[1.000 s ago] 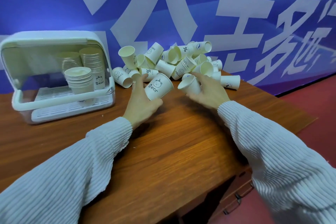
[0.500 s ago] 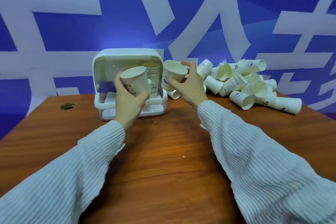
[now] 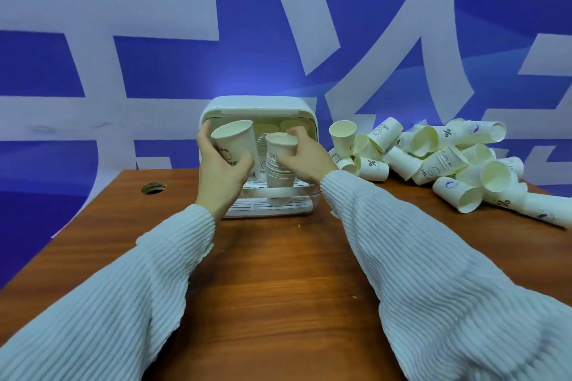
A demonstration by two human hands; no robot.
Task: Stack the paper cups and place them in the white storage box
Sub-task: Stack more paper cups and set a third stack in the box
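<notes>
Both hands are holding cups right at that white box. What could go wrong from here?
The right hand is setting a cup onto a tall stack of cups in the white storage box; a nudge could tip the stack. The left hand holds a single cup close beside it and might bump it. The right sleeve passes near the loose pile of cups, which could roll off the table.

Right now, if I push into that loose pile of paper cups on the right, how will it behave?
The loose pile of paper cups would probably scatter: the cups look thin and light. Most lie on their sides, so some may roll across the wooden table, perhaps off its right edge.
</notes>
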